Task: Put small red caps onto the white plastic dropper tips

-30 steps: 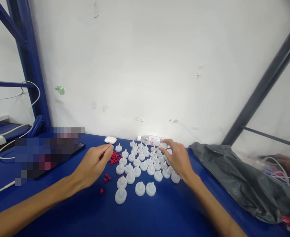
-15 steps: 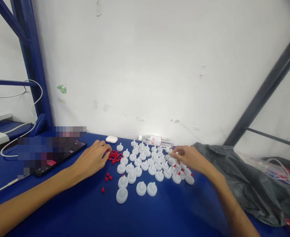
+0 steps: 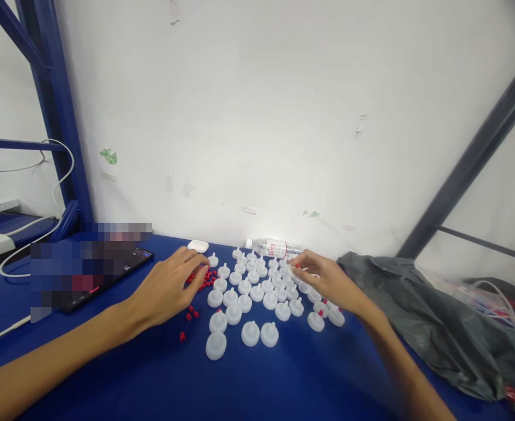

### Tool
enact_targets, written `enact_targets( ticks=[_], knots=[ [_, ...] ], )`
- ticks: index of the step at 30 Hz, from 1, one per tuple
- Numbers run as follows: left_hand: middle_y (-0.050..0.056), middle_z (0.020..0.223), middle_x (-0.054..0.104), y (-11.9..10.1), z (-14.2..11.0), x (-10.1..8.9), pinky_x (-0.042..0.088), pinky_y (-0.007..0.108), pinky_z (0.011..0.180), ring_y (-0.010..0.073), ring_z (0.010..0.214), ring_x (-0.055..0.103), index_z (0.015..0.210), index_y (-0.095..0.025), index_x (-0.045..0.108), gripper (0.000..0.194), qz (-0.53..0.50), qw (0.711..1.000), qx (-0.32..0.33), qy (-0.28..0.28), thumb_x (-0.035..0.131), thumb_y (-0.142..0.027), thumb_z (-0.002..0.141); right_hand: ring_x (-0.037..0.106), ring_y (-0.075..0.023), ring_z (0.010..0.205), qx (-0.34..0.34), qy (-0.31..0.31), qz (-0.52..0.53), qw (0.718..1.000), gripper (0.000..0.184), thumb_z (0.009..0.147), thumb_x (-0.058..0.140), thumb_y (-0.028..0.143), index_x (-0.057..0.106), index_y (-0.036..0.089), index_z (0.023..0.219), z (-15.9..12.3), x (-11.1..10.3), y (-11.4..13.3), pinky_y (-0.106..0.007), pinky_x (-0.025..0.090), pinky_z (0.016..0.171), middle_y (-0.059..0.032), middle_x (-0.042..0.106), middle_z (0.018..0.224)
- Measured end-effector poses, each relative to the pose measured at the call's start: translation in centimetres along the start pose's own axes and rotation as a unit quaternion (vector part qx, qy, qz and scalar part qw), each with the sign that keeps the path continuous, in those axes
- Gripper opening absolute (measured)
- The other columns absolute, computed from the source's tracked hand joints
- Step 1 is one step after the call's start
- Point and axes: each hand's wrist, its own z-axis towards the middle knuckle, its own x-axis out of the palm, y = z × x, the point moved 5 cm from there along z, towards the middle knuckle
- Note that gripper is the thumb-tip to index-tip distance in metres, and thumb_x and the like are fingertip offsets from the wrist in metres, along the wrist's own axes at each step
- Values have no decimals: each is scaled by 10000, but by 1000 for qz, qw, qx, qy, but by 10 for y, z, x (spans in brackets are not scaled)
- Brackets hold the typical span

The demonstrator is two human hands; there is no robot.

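Note:
My left hand [image 3: 170,286] is closed at the pile of small red caps [image 3: 207,280], thumb and fingertips drawn together; whatever they pinch is hidden. My right hand [image 3: 323,278] bends over the right part of the group of white nozzle lids [image 3: 257,292], with a small red cap [image 3: 298,266] pinched at its fingertips. The lids stand with their spouts up. Several at the right, such as one lid [image 3: 316,321], have red caps on or against them, partly under my right hand. A few loose red caps [image 3: 182,337] lie nearer to me.
Behind the lids a clear plastic bottle [image 3: 277,248] lies on its side against the wall. A white case [image 3: 198,246] sits left of it. A phone [image 3: 108,280] lies at the left, partly blurred out. A dark grey plastic bag [image 3: 428,321] covers the right side.
My right hand has moved a little left over the white lids, and a red cap now shows at its fingertips. My left hand has shifted slightly right over the red pile.

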Motion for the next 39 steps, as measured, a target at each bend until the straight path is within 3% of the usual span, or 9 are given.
enact_targets(
  ticks=[4,8,13,18,21,24,28,34,39],
  knots=[
    [50,1010,787,-37,-12,-6,593,390,747,277,967,728,1229,-260,722,229,-17,990,132,-50,526,-343,1144,811,-269,957,-65,16,20,998,323,1053,721,588,670,276,1121,-4,43,35,-427,667,847,-46,855,1020],
    [32,1005,779,-64,-26,4,549,393,650,275,881,726,1258,-302,659,210,14,969,246,-26,692,-254,1057,833,-252,826,-127,81,93,984,303,1020,818,549,624,316,1037,-18,83,66,-390,694,710,6,857,929],
    [30,927,735,-73,-35,16,393,408,519,266,710,630,1079,-319,634,395,55,948,313,22,706,-31,818,878,-252,808,-108,145,126,975,203,1038,834,442,672,349,1118,-30,98,81,-377,729,679,38,883,931],
    [13,811,722,-77,-30,20,393,402,559,253,677,608,877,-299,560,201,-52,973,222,45,603,-107,918,876,-296,919,-165,86,27,982,184,988,896,400,752,350,1091,-20,87,75,-478,747,890,-2,871,976],
    [-17,678,653,-60,-22,14,403,372,588,207,591,590,753,-275,482,424,-134,988,78,14,349,-246,1154,838,-307,930,-209,7,-77,975,56,1042,790,387,811,339,1062,-10,65,56,-545,683,1019,-25,858,940],
    [-20,622,578,-33,-13,6,379,361,596,204,571,558,694,-271,418,525,-126,992,-12,6,284,-415,1181,819,-342,1066,-140,-49,-107,983,251,1040,755,510,827,291,1138,-4,25,26,-544,659,989,-66,877,1140],
    [5,663,583,-5,-1,-4,390,388,664,241,649,590,714,-277,477,454,-41,998,-51,-8,342,-417,1125,795,-322,1072,13,-8,-126,992,382,997,713,636,833,273,991,-4,-11,-8,-492,619,1014,-72,869,1134],
    [41,787,675,10,1,9,438,387,724,278,818,646,829,-255,594,364,9,994,-90,64,350,-327,1089,744,-293,868,25,65,-142,987,309,933,780,562,856,273,856,-5,-6,-27,-408,595,787,-91,830,938],
    [71,926,760,18,1,16,478,400,780,295,949,680,923,-239,660,272,49,987,-111,106,417,-241,1046,727,-233,742,98,90,-131,982,349,901,826,569,862,244,1020,-8,-16,-39,-339,551,702,-56,817,856]
  ],
)
